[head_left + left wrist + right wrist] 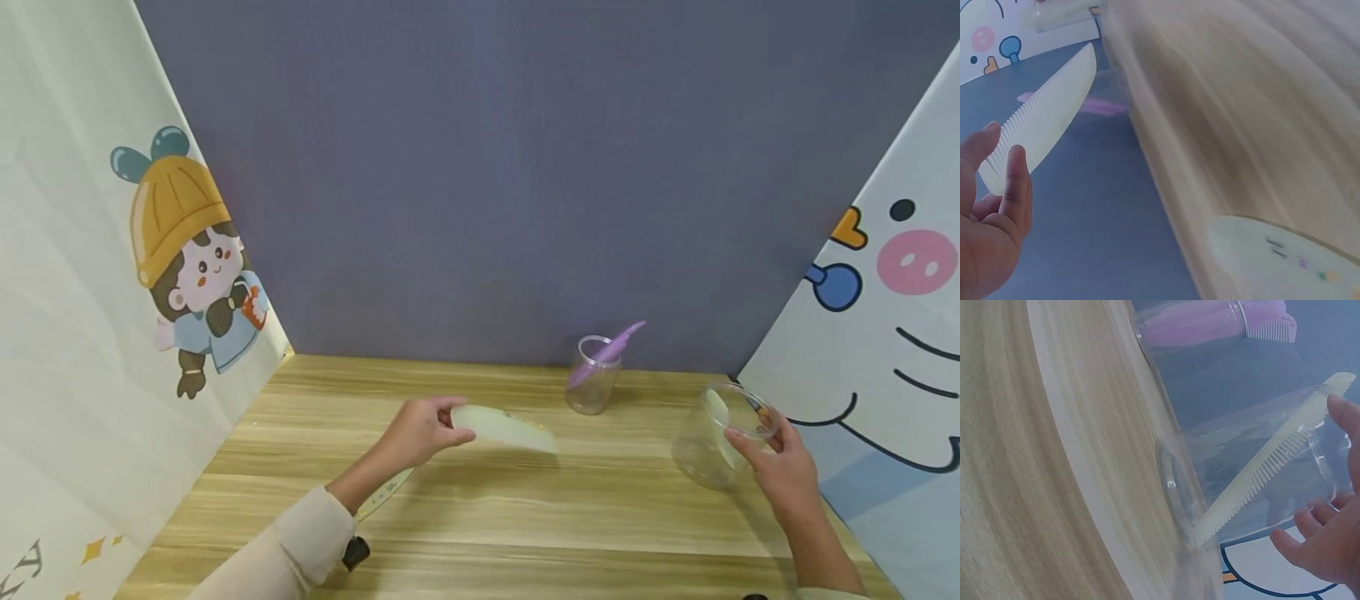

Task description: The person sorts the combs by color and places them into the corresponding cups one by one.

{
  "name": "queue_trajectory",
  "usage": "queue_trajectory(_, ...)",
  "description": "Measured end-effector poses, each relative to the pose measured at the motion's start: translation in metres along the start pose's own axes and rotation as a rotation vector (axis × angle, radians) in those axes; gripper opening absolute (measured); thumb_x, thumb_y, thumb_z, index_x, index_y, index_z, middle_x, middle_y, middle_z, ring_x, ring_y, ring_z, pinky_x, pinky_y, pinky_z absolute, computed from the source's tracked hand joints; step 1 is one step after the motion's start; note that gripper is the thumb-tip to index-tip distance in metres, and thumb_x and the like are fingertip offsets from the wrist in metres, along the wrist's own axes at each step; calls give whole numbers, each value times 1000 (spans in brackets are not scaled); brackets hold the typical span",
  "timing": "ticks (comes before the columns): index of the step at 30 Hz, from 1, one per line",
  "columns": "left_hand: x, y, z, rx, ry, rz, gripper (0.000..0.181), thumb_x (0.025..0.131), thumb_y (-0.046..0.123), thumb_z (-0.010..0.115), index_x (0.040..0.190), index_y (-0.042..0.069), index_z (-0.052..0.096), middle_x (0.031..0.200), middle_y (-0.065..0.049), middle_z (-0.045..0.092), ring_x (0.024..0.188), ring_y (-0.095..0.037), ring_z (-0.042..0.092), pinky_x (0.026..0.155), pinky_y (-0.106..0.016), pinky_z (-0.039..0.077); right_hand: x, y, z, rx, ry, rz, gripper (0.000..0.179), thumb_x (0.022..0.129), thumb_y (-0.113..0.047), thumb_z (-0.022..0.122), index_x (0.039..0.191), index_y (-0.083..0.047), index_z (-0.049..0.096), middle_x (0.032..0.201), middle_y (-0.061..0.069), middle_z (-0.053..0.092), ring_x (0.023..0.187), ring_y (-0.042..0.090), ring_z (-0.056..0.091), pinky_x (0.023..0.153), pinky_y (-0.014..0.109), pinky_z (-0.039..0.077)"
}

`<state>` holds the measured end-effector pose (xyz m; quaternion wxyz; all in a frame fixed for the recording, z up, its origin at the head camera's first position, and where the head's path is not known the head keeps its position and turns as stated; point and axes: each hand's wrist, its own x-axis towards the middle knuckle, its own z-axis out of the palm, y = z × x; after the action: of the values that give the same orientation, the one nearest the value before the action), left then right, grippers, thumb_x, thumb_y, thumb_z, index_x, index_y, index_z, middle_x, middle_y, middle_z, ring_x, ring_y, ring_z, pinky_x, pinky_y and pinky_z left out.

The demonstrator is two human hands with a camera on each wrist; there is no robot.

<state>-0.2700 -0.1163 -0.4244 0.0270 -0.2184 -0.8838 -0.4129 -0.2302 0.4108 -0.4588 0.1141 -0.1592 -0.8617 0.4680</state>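
My left hand [422, 433] pinches a pale green comb [501, 427] at one end, between thumb and fingers. Its teeth show clearly in the left wrist view, and it is held up over the table. At the right, my right hand [787, 471] grips a clear plastic cup [693, 460] by its rim, thumb on the near side. Inside that cup another pale green comb [1266, 462] leans slantwise, its top end sticking out past the rim. A third pale comb [386, 493] with small printed marks lies on the table, partly hidden by my left forearm.
Near the back wall stands a smaller clear cup [588, 400] with a purple comb [611, 350] leaning in it. The wood-patterned table [525, 517] meets a grey back panel [480, 208]. Printed white panels rise at left and right.
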Motion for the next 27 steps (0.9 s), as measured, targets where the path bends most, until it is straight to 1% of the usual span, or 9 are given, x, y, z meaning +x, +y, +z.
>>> queue_trajectory(4, 8, 10, -1, -18, -15, -7, 54, 85, 30, 84, 132, 9, 68, 82, 4, 72, 66, -8, 60, 52, -23, 47, -1, 1, 1, 5, 4, 3, 96, 97, -48, 65, 165, -15, 7, 170, 21, 12, 154, 44, 16, 66, 1, 33)
queue_trajectory(9, 19, 24, -1, -36, -11, 20, 54, 85, 31, 83, 133, 10, 68, 85, 2, 73, 70, -8, 62, 54, -24, 49, -2, 3, 1, 12, -3, 3, 95, 98, -48, 65, 165, -17, 6, 170, 21, 11, 154, 45, 14, 67, 2, 34)
queue_trajectory(15, 35, 40, 7, -74, 12, 92, 53, 84, 28, 85, 129, 5, 69, 86, -3, 75, 73, -7, 63, 57, -21, 52, -3, 2, 1, 13, -1, -5, 96, 98, -47, 64, 165, -14, 5, 170, 20, 10, 154, 45, 14, 66, 1, 36)
queue_trajectory(18, 43, 49, 11, -102, 6, 128, 54, 84, 27, 85, 130, 3, 69, 88, -5, 76, 74, -7, 65, 59, -21, 53, -3, 2, 1, 10, -1, -5, 97, 98, -47, 64, 165, -14, 4, 170, 20, 9, 154, 46, 14, 66, 1, 35)
queue_trajectory(22, 53, 61, 17, -135, -16, 145, 55, 84, 27, 85, 131, 3, 68, 91, -7, 77, 76, -7, 68, 59, -21, 54, -3, 1, 2, 8, 1, 2, 97, 98, -48, 65, 165, -15, 3, 170, 20, 10, 154, 46, 15, 65, 1, 35)
queue_trajectory(27, 64, 75, 24, -152, -14, 144, 55, 83, 26, 86, 131, 5, 69, 93, -7, 78, 78, -6, 69, 59, -20, 55, -3, -1, 2, 8, 4, -10, 96, 98, -48, 64, 166, -17, 4, 171, 18, 9, 155, 44, 14, 66, 0, 35)
